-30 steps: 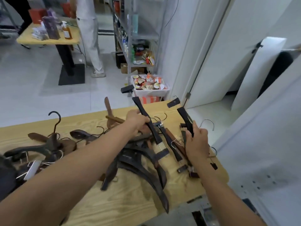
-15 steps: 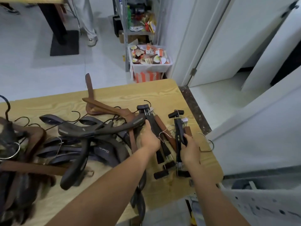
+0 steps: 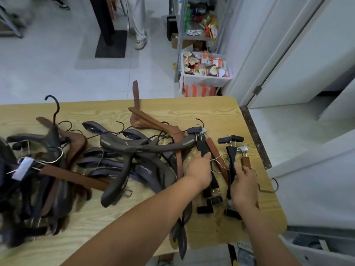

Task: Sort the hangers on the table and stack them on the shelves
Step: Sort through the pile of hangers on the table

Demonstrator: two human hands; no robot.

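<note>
On the wooden table (image 3: 221, 110) lies a big heap of dark grey coat hangers (image 3: 142, 146) and brown wooden hangers (image 3: 153, 121). Near the right edge lie several black clip hangers. My left hand (image 3: 198, 170) grips a bundle of black clip hangers (image 3: 201, 146) lying on the table, next to a brown clip hanger (image 3: 216, 152). My right hand (image 3: 243, 184) holds another black clip hanger (image 3: 231, 157) by its bar, close to the table's right edge. A loose wire hook (image 3: 271, 187) lies to the right.
More dark and brown hangers (image 3: 38, 169) pile up at the table's left. Beyond the table stand a white bin of packets (image 3: 206, 69), a metal shelf rack (image 3: 194, 25) and a person's legs (image 3: 137, 22). White doors (image 3: 299, 54) stand to the right.
Both hands came down from raised hangers to the table's right end. The view tilted downward, and the clip hangers now lie flat under my hands.
</note>
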